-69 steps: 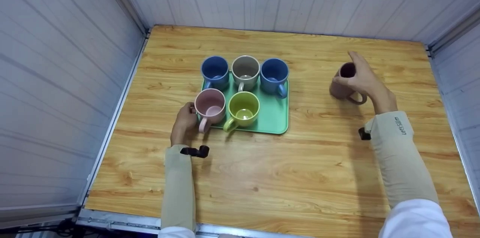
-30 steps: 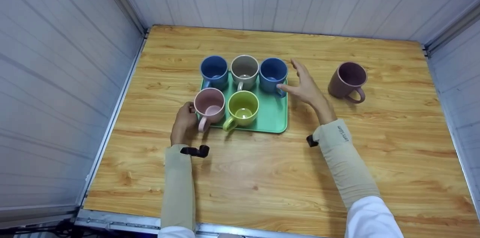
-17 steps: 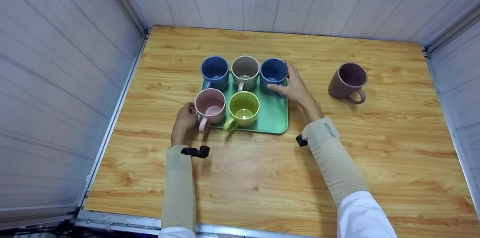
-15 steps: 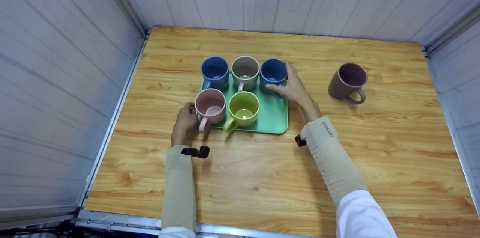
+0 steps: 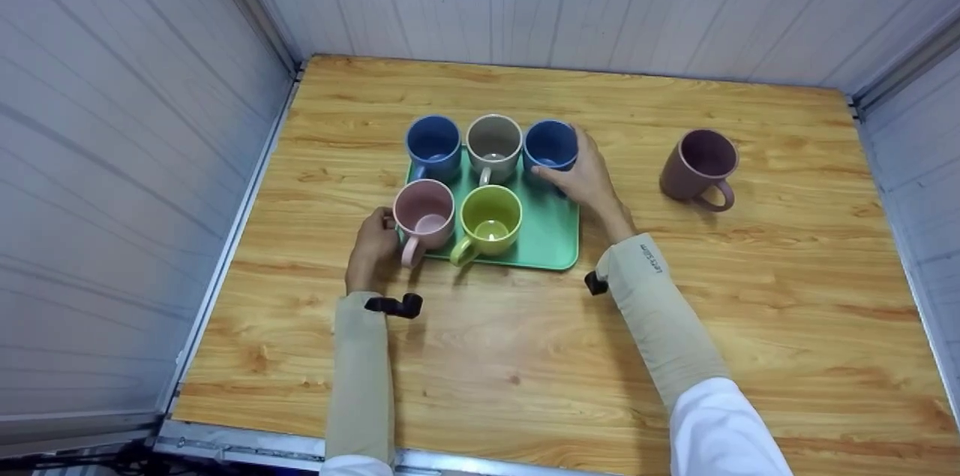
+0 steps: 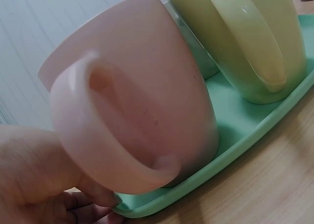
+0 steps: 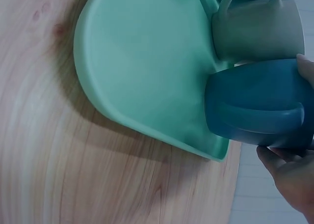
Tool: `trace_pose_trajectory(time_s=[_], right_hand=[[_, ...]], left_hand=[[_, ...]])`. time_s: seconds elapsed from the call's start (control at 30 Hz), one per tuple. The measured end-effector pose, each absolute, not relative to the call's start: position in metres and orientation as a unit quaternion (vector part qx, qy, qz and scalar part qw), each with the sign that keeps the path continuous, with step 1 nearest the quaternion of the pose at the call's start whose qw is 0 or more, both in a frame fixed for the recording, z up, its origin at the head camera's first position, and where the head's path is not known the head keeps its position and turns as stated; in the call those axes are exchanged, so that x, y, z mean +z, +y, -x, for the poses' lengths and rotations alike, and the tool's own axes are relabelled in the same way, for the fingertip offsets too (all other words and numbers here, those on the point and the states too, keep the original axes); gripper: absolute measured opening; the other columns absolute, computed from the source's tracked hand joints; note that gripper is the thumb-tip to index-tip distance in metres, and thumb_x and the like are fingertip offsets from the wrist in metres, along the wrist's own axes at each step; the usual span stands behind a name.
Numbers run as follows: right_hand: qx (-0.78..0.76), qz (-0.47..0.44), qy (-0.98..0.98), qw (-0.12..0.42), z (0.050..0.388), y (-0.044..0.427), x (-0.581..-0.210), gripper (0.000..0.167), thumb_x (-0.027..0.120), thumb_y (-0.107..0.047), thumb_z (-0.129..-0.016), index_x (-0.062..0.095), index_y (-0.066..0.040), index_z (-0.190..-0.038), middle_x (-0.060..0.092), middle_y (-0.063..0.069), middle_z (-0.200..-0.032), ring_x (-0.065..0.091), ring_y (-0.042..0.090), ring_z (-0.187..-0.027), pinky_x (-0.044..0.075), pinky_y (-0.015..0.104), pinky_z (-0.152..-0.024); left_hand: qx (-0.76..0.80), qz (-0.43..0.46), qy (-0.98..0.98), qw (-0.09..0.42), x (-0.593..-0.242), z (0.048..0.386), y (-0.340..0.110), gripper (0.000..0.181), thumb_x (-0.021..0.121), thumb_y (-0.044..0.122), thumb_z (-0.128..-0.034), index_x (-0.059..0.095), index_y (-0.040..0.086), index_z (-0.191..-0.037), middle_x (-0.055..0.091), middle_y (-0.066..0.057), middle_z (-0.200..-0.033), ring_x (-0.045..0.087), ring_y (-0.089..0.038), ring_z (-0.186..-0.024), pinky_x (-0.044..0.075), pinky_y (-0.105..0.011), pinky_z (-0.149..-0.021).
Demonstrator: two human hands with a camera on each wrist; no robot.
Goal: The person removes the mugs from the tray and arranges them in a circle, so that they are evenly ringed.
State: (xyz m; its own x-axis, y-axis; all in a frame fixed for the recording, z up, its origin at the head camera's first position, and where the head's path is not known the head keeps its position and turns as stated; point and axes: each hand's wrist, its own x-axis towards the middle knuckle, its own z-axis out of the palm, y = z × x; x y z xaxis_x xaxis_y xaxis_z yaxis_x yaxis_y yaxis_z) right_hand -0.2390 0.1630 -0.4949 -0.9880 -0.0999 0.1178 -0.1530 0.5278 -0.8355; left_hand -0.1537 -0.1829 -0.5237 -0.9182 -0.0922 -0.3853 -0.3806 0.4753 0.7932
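A green tray [image 5: 551, 239] bears several mugs. My left hand [image 5: 373, 239] holds the tray's left edge; in the left wrist view its thumb lies on the tray rim [image 6: 147, 209], with fingers below, close to the pink mug [image 6: 142, 86]. My right hand [image 5: 589, 172] grips the back-right blue mug [image 5: 549, 142] near its rim. In the right wrist view, thumb and fingers are on opposite sides of this blue mug [image 7: 250, 89], its base on the tray's corner. A grey mug [image 5: 493, 144] stands beside it.
Also on the tray are another blue mug [image 5: 433, 142] at the back left and a yellow mug [image 5: 491, 217] in front. A purple mug [image 5: 686, 176] stands on the wooden table [image 5: 525, 356] to the right. Pale panels [image 5: 480, 3] wall the table in.
My right hand has left the purple mug and moved left to the blue mug, its fingers now closed around that mug's rim area. The left hand stays at the tray.
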Motion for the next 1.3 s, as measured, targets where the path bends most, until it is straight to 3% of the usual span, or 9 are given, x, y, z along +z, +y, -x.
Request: trace_pose_trajectory(time_s=[0.33,0.6,0.87,1.3], right_hand=[[0.497,-0.065,-0.864,0.044,0.229,0.167,-0.492,0.096,0.085,-0.037,-0.067,0.036,-0.005,-0.144,0.046,0.015,-0.139,0.044,0.026,-0.127,0.032,0.041,-0.109],[0.49,-0.076,-0.868,0.029,0.219,0.174,-0.483,0.101,0.084,-0.046,-0.067,0.034,-0.007,-0.146,0.042,0.011,-0.144,0.04,0.024,-0.131,0.03,0.042,-0.111],[0.485,-0.082,-0.87,0.019,0.209,0.185,-0.472,0.101,0.083,-0.044,-0.068,0.032,-0.009,-0.147,0.041,0.011,-0.145,0.04,0.023,-0.132,0.034,0.042,-0.11],[0.476,-0.094,-0.874,0.033,0.189,0.207,-0.463,0.102,0.083,-0.046,-0.067,0.032,-0.007,-0.147,0.041,0.012,-0.145,0.041,0.025,-0.131,0.037,0.045,-0.107]], left_hand=[[0.51,0.151,0.833,0.155,-0.524,0.153,-0.183,0.044,0.039,-0.001,-0.0866,0.047,-0.003,-0.13,0.052,-0.018,-0.117,0.048,-0.027,-0.108,0.039,-0.037,-0.096],[0.515,0.153,0.828,0.158,-0.524,0.153,-0.183,0.042,0.04,0.0,-0.0866,0.048,-0.002,-0.128,0.052,-0.016,-0.115,0.047,-0.026,-0.107,0.038,-0.037,-0.097],[0.48,0.13,0.855,0.15,-0.524,0.157,-0.184,0.044,0.038,0.001,-0.0874,0.046,-0.005,-0.13,0.054,-0.021,-0.12,0.049,-0.03,-0.112,0.039,-0.04,-0.101],[0.526,0.16,0.82,0.159,-0.524,0.154,-0.182,0.04,0.04,0.0,-0.0888,0.048,-0.001,-0.128,0.05,-0.012,-0.111,0.046,-0.024,-0.104,0.038,-0.033,-0.092]])
